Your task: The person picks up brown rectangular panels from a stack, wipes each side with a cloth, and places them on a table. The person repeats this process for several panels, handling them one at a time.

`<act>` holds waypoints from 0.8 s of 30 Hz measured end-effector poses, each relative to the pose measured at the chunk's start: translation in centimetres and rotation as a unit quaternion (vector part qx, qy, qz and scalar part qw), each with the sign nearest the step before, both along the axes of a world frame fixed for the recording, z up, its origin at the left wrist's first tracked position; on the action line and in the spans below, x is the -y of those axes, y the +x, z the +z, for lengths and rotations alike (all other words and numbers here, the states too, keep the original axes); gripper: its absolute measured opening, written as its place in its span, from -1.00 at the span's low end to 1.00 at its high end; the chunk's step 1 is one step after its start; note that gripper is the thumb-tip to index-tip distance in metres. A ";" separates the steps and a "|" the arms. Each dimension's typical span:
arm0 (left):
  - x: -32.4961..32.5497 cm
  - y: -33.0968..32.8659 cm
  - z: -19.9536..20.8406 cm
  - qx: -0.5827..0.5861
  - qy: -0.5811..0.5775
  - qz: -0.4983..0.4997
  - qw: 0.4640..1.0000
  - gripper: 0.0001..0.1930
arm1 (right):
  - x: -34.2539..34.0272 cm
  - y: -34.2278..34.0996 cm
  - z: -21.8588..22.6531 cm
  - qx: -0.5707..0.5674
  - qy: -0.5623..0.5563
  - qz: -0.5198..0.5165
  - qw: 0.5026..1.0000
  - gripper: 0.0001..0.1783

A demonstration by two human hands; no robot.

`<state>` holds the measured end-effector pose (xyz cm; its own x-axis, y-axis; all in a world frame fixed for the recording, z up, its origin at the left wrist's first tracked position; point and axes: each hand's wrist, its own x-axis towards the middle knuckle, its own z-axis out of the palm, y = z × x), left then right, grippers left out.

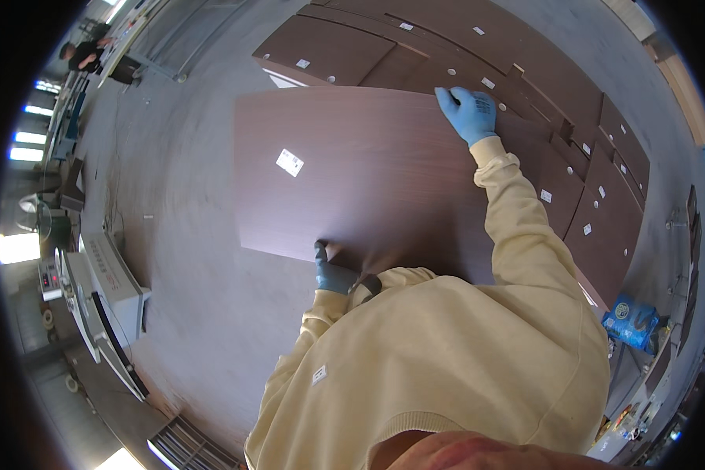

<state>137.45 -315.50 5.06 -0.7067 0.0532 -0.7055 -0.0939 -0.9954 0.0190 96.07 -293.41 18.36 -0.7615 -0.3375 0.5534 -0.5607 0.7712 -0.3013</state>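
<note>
item: brown panel [368, 172], flat, one, with one white label [290, 162] on its face. location: in front of the body, spanned by the two hands; part of the stacked panels [321, 47] is hidden behind it. whether the stack is touched by it cannot be told.

step in hand: judged to be the handling of one loose panel by two opposite edges. next move: judged to call for both edges to be gripped evenly, the sheet to be kept from tipping, and its far edge to be kept from scraping the stack.

hands, two, both in blue gloves. right hand [471, 117]: set at the far edge, fingers bent together and clamped on the panel; the tips are hidden. left hand [335, 277]: set at the near edge, one digit laid up over it; the other fingers are hidden, so their spacing cannot be told, though a pinch on the panel is judged likely.

counted: loose panel, one; stacked panels, several, exact number obscured by overlap; rectangular labels on the stack, about ten; blue package [633, 321] at right, one; other person [86, 59], at upper left, one.
</note>
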 end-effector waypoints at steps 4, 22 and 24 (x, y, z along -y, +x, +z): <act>5.0 -9.8 -2.0 0.076 -0.069 0.014 0.995 -0.06 | 1.8 -6.8 -2.5 0.006 0.018 -0.067 0.998 -0.52; 24.0 -54.8 -19.2 0.207 -0.156 -0.005 0.966 -0.35 | 12.5 -45.6 -29.1 0.155 -0.006 -0.208 0.966 -0.52; 25.1 -58.4 -21.4 0.223 -0.182 -0.019 0.957 -0.36 | 12.9 -47.6 -32.0 0.164 -0.024 -0.227 0.960 -0.52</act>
<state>79.02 -340.64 -16.35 -0.3331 -0.2342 -0.9133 -0.2092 -0.9262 0.3138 48.47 -306.26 -13.67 -0.9597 0.0904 0.2660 -0.0393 0.8943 -0.4457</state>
